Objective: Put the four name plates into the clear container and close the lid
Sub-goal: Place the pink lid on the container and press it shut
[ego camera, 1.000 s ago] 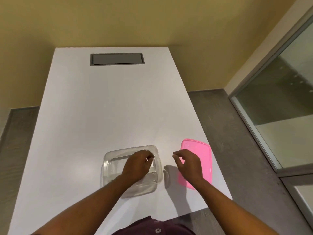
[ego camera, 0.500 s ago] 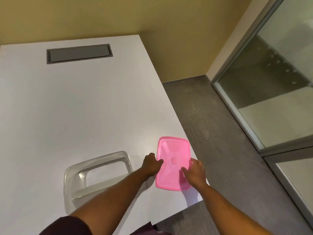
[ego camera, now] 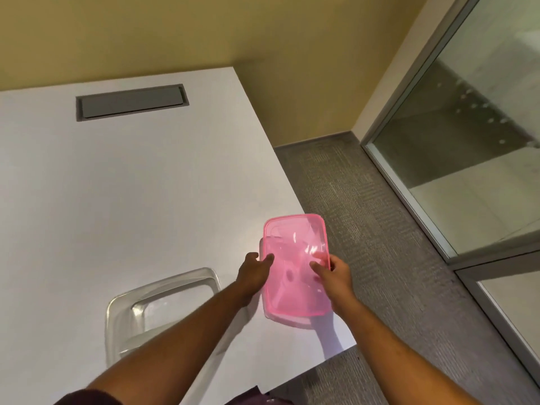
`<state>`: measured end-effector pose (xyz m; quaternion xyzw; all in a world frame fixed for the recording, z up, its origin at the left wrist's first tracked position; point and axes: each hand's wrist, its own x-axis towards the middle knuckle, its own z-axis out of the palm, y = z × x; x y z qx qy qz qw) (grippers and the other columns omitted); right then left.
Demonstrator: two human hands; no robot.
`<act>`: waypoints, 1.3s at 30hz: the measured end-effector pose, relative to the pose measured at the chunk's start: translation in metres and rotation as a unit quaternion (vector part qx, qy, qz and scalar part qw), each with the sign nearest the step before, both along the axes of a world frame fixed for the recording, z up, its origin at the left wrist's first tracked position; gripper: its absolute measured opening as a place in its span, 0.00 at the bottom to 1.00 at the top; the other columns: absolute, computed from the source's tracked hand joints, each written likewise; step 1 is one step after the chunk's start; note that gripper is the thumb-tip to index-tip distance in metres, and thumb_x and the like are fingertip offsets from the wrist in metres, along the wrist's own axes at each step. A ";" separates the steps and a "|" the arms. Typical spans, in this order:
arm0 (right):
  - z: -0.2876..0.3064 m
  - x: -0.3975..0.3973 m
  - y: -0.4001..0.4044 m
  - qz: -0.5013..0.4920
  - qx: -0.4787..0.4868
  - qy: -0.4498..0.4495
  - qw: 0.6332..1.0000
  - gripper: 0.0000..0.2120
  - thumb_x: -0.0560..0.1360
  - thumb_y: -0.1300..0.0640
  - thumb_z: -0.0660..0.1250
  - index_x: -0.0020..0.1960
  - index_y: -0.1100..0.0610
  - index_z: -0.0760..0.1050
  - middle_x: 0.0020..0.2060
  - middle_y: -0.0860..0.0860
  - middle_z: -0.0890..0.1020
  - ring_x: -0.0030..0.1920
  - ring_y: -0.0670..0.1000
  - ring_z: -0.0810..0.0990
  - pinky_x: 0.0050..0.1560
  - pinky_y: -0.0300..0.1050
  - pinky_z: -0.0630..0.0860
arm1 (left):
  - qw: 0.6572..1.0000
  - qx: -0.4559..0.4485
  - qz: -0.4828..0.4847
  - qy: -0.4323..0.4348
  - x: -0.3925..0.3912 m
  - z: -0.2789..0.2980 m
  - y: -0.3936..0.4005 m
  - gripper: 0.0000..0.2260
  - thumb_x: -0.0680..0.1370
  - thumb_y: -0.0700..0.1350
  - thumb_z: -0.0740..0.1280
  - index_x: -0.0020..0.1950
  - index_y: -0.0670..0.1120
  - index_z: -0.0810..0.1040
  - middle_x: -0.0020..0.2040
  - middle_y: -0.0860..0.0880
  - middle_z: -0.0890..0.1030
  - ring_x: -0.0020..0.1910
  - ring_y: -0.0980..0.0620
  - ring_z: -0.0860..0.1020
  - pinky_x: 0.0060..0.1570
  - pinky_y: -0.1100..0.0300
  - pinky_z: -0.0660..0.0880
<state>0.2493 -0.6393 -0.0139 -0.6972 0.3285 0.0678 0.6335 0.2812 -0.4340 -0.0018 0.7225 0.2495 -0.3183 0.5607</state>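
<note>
A translucent pink lid (ego camera: 295,267) is lifted a little above the white table (ego camera: 117,185) near its right edge, casting a shadow below. My left hand (ego camera: 254,273) grips its left side and my right hand (ego camera: 330,273) grips its right side, fingers showing through the plastic. The clear container (ego camera: 163,299) stands open on the table to the left of the lid, partly covered by my left forearm. I cannot make out the name plates inside it.
A grey cable hatch (ego camera: 130,102) is set into the far part of the table. Grey carpet (ego camera: 365,229) runs along the table's right edge, with a glass partition (ego camera: 467,141) beyond and a yellow wall (ego camera: 175,33) behind.
My left hand left the clear container and both hands went to the pink lid, took hold of it and raised it off the table. The view swung to the right.
</note>
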 end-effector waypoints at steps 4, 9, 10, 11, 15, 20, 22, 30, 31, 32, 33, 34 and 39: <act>0.034 0.022 0.031 0.052 -0.029 -0.103 0.993 0.09 0.76 0.63 0.73 0.51 0.50 0.84 0.47 0.51 0.86 0.44 0.51 0.84 0.45 0.50 0.85 | 0.998 -0.001 -0.011 -0.061 0.016 0.031 0.026 0.28 0.80 0.62 0.58 0.73 0.45 0.68 0.71 0.45 0.74 0.68 0.43 0.73 0.70 0.45 0.70; 0.066 0.029 0.082 0.180 -0.239 -0.240 0.924 0.13 0.74 0.64 0.73 0.51 0.47 0.84 0.45 0.42 0.81 0.45 0.41 0.81 0.42 0.36 0.76 | 0.980 -0.128 0.139 -0.065 0.031 0.077 0.085 0.24 0.81 0.62 0.56 0.63 0.43 0.72 0.58 0.40 0.79 0.55 0.43 0.79 0.61 0.50 0.75; 0.070 0.027 0.093 0.210 -0.297 -0.271 0.891 0.12 0.74 0.64 0.72 0.52 0.49 0.84 0.44 0.43 0.79 0.44 0.42 0.80 0.40 0.36 0.75 | 0.967 -0.181 0.173 -0.056 0.031 0.087 0.100 0.25 0.81 0.61 0.56 0.64 0.42 0.71 0.58 0.39 0.79 0.57 0.41 0.80 0.62 0.48 0.76; 0.073 0.024 0.103 0.237 -0.354 -0.301 0.853 0.13 0.73 0.65 0.72 0.52 0.51 0.84 0.44 0.44 0.79 0.43 0.44 0.78 0.39 0.37 0.74 | 0.956 -0.211 0.199 -0.053 0.031 0.094 0.113 0.25 0.81 0.61 0.56 0.64 0.40 0.70 0.58 0.37 0.80 0.58 0.39 0.81 0.62 0.46 0.77; 0.072 0.002 0.146 0.304 -0.473 -0.401 0.723 0.15 0.72 0.66 0.72 0.55 0.54 0.85 0.45 0.52 0.82 0.45 0.54 0.79 0.37 0.46 0.78 | 0.950 -0.177 0.248 -0.073 0.017 0.110 0.166 0.17 0.82 0.53 0.61 0.54 0.38 0.74 0.48 0.36 0.82 0.45 0.40 0.83 0.46 0.50 0.81; 0.064 -0.018 0.182 0.400 -0.452 -0.428 0.673 0.19 0.72 0.57 0.75 0.63 0.50 0.81 0.52 0.52 0.81 0.51 0.55 0.79 0.47 0.50 0.79 | 0.953 -0.108 0.278 -0.050 -0.021 0.100 0.218 0.05 0.76 0.31 0.63 0.46 0.34 0.78 0.38 0.40 0.78 0.30 0.49 0.80 0.25 0.61 0.77; 0.063 -0.024 0.187 0.462 -0.433 -0.368 0.681 0.32 0.71 0.41 0.76 0.71 0.46 0.73 0.62 0.50 0.78 0.63 0.53 0.75 0.62 0.51 0.76 | 0.943 -0.136 0.298 -0.048 -0.037 0.091 0.234 0.09 0.76 0.28 0.61 0.52 0.34 0.78 0.45 0.38 0.83 0.37 0.44 0.84 0.33 0.56 0.83; 0.049 -0.041 0.200 0.276 -0.159 -0.108 0.942 0.38 0.76 0.36 0.66 0.80 0.52 0.60 0.78 0.51 0.65 0.76 0.52 0.66 0.75 0.54 0.67 | 0.917 -0.175 0.349 -0.077 -0.099 0.057 0.275 0.21 0.76 0.27 0.63 0.69 0.39 0.70 0.52 0.35 0.84 0.45 0.38 0.85 0.44 0.52 0.84; 0.046 -0.043 0.204 0.250 -0.099 -0.068 0.961 0.38 0.77 0.39 0.67 0.80 0.52 0.59 0.78 0.52 0.65 0.76 0.53 0.67 0.75 0.55 0.67 | 0.920 -0.166 0.346 -0.078 -0.105 0.054 0.274 0.21 0.76 0.28 0.63 0.69 0.40 0.71 0.52 0.37 0.85 0.45 0.39 0.85 0.45 0.52 0.84; 0.043 -0.046 0.209 0.233 -0.055 -0.043 0.970 0.36 0.78 0.43 0.68 0.81 0.52 0.59 0.78 0.52 0.66 0.76 0.53 0.67 0.76 0.55 0.67 | 0.924 -0.154 0.341 -0.079 -0.111 0.051 0.273 0.21 0.76 0.28 0.63 0.68 0.40 0.72 0.52 0.38 0.85 0.45 0.40 0.85 0.47 0.52 0.84; 0.040 -0.050 0.213 0.224 -0.030 -0.029 0.974 0.34 0.79 0.46 0.69 0.80 0.52 0.60 0.78 0.51 0.68 0.76 0.53 0.68 0.76 0.57 0.67 | 0.928 -0.141 0.334 -0.082 -0.117 0.050 0.271 0.21 0.76 0.29 0.61 0.68 0.42 0.72 0.52 0.38 0.84 0.43 0.42 0.84 0.48 0.51 0.83; 0.036 -0.055 0.217 0.222 -0.019 -0.026 0.975 0.32 0.80 0.48 0.69 0.80 0.52 0.61 0.77 0.51 0.69 0.76 0.53 0.69 0.76 0.58 0.68 | 0.934 -0.118 0.326 -0.089 -0.122 0.049 0.268 0.21 0.77 0.30 0.60 0.69 0.43 0.72 0.53 0.39 0.84 0.42 0.44 0.83 0.49 0.52 0.82; 0.021 -0.076 0.228 0.240 -0.066 -0.047 0.967 0.30 0.80 0.52 0.69 0.79 0.50 0.62 0.76 0.48 0.70 0.75 0.51 0.70 0.76 0.58 0.68 | 0.948 0.159 0.219 -0.168 -0.143 0.037 0.256 0.18 0.81 0.40 0.58 0.71 0.48 0.69 0.66 0.44 0.71 0.66 0.41 0.71 0.64 0.47 0.71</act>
